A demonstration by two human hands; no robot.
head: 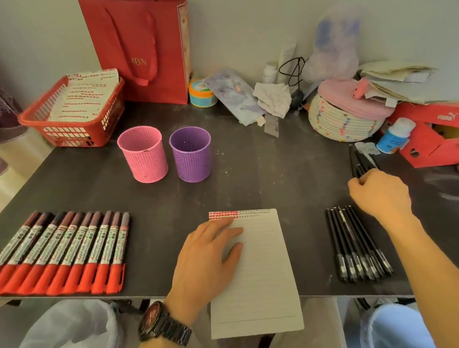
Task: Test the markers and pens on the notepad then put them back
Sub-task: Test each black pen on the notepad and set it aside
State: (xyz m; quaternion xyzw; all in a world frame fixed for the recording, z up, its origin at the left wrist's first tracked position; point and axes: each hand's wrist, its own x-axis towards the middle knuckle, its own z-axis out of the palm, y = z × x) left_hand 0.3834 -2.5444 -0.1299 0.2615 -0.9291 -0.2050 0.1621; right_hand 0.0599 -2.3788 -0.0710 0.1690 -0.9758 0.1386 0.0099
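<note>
Here, the lined notepad [258, 266] is pressed flat by the left hand [206, 253], its fingers laid straight on the upper left part. A bunch of black pens [358, 160] is gripped in the curled fingers of the right hand [380, 191]. A row of black pens [356, 241] is laid just beside that wrist. Red-capped markers [58, 254] are lined up well left of the left hand, and a pink cup [144, 155] and a purple cup [192, 154] are stood beyond it.

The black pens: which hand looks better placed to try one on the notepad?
Right, probably. The right hand grips a bunch of black pens, while the left hand lies flat on the notepad, steadying it.
</note>
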